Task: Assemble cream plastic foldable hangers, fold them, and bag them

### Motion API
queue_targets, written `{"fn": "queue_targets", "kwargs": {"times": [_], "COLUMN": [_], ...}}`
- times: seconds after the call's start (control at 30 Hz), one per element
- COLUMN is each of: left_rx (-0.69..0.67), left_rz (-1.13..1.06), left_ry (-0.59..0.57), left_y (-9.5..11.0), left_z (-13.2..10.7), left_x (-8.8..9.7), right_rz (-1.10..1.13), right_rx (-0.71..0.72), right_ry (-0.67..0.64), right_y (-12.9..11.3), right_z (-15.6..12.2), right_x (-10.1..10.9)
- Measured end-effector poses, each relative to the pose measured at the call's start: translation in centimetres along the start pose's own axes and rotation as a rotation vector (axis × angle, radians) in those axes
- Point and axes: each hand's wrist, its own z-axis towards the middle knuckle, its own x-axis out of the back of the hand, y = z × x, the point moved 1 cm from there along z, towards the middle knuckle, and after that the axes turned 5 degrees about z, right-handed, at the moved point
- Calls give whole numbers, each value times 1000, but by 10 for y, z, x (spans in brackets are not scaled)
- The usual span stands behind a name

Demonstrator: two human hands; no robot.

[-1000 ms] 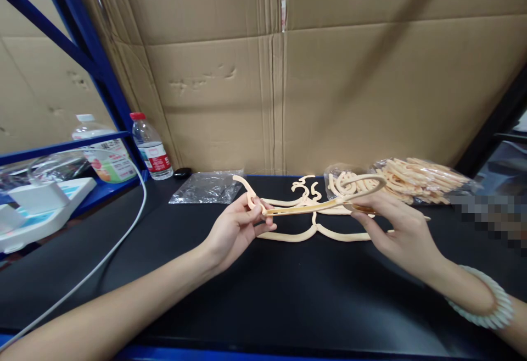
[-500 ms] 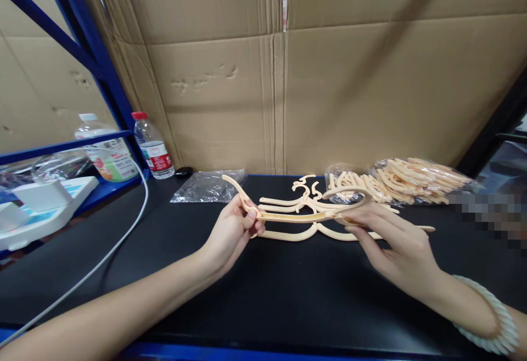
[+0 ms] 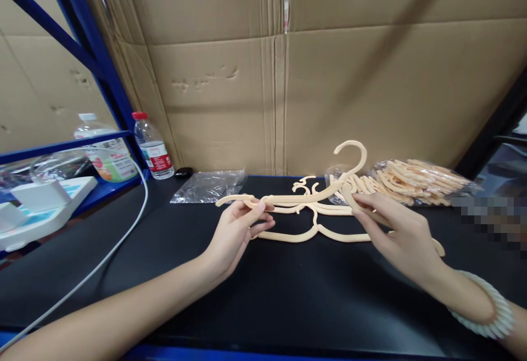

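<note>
Both of my hands hold one cream plastic hanger (image 3: 325,192) just above a black tabletop (image 3: 263,295). My left hand (image 3: 239,232) pinches its left arm end. My right hand (image 3: 395,232) grips the right arm, and the hook stands up over it. Under the held hanger lie a few more cream hangers (image 3: 313,233) flat on the table.
A clear bag of cream hangers (image 3: 411,181) sits at the back right, an empty clear bag (image 3: 208,186) at the back left. A water bottle (image 3: 151,146), a white cable (image 3: 102,259) and a white device (image 3: 41,207) lie left. Cardboard (image 3: 288,75) walls the back.
The held hanger has been turned over: its hook, earlier lying low and pointing right, now rises upright. My left hand slid slightly lower, my right hand shifted along the right arm.
</note>
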Motion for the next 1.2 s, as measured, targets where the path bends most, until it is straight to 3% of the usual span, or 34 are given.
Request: {"fn": "queue_targets", "kwargs": {"times": [0.07,0.13,0.23,0.27,0.33,0.63,1.2], "left_rx": [53,-22,-579,-715,-865,-767,-752], "left_rz": [194,490,986,1093,1233,1370,1353], "left_ry": [-121,-317,-685,-781,-854,-756,-738], "left_y": [-4,-5,-3,-2,-1,-6,-5], "left_z": [-6,-16,-37,-43,-50,-47,-44], "left_x": [-3,-8,-17,-19,-20,-17,-16], "right_rz": [-16,-10,50,80,131,107,20], "right_rx": [-14,-38,-90,-111,-147,-181,-178], "right_ry": [9,-16,-146,-206,-320,-622,-746], "right_y": [5,9,7,5,0,-7,-7], "right_z": [1,1,0,-1,-2,-6,-2], "right_x": [1,1,-1,-2,-5,-9,-2]}}
